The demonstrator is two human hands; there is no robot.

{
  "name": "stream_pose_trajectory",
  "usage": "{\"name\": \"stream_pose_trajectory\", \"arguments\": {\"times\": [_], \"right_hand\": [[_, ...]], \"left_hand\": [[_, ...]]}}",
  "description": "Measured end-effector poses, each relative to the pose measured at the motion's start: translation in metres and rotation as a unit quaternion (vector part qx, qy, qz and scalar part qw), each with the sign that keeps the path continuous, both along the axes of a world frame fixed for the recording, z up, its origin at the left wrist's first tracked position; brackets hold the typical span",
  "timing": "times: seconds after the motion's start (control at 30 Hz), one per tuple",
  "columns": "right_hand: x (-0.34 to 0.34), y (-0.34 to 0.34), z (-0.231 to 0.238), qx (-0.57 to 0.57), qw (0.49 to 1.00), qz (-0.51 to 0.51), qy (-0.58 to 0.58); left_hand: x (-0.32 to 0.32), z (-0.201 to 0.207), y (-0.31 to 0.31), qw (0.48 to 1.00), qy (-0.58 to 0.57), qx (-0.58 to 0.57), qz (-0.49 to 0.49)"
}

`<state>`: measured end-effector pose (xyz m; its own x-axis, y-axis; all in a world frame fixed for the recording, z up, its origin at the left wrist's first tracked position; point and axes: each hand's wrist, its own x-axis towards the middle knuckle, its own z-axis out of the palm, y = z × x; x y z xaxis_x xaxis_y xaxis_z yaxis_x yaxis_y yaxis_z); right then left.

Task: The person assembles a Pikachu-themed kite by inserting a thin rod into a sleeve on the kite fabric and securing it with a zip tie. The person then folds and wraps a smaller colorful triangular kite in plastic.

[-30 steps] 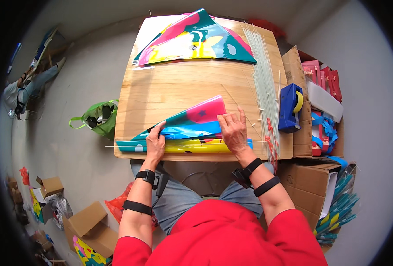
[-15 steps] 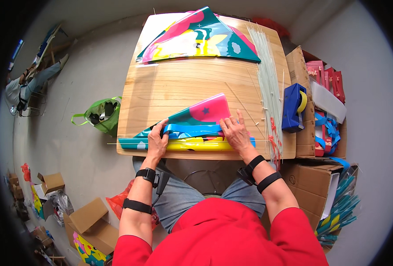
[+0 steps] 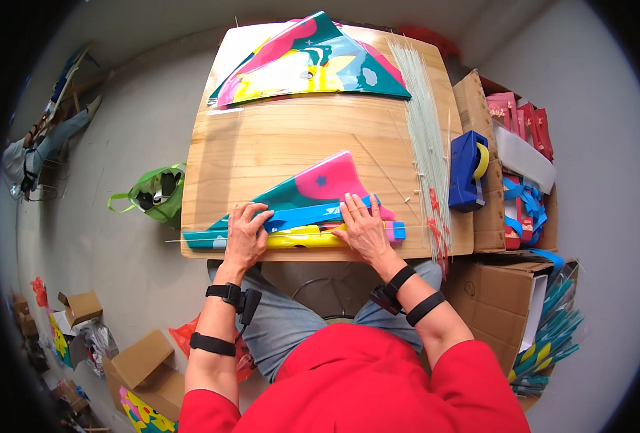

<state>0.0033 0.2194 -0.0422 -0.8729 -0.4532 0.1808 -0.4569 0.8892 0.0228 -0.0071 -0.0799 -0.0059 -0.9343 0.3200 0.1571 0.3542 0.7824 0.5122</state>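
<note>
Lower centre: my right hand (image 3: 364, 233), spread, presses the blue strip (image 3: 303, 216); left hand (image 3: 245, 235) curls, grip unclear. Press evenly.

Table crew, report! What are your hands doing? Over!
Left hand, right hand: both on blue strip. Colourful sheet underneath, folded. Rod bundle off right, not in the way.

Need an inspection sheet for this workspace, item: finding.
Surface: light wooden table, rounded corners.
Job's things: patterned plastic sheet; blue strip lying across it.
Clutter: more patterned sheets at far side; thin pale rods and blue tape dispenser by right edge.
Grippers: left hand and right hand bare, toward opposite ends of strip; grip unclear.
Cables: dark cord beside left forearm.
Surroundings: green bag left, cardboard box lower right, another person far left.
</note>
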Motion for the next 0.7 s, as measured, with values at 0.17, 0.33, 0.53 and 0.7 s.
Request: {"name": "stream_pose_trajectory", "arguments": {"times": [0.17, 0.33, 0.53, 0.7], "right_hand": [[0.000, 0.001, -0.005, -0.004, 1.000, 0.005, -0.001], [0.002, 0.002, -0.005, -0.006, 1.000, 0.002, 0.001], [0.006, 0.006, -0.002, -0.012, 1.000, 0.004, -0.004], [0.011, 0.013, -0.001, -0.022, 0.999, 0.020, -0.016]], "left_hand": [[0.007, 0.030, 0.013, 0.984, 0.082, -0.145, -0.069], [0.019, 0.013, 0.039, 0.978, 0.057, -0.169, -0.111], [0.026, -0.007, 0.031, 0.979, 0.062, -0.176, -0.087], [0.025, -0.005, 0.027, 0.966, 0.132, -0.206, -0.079]]}}
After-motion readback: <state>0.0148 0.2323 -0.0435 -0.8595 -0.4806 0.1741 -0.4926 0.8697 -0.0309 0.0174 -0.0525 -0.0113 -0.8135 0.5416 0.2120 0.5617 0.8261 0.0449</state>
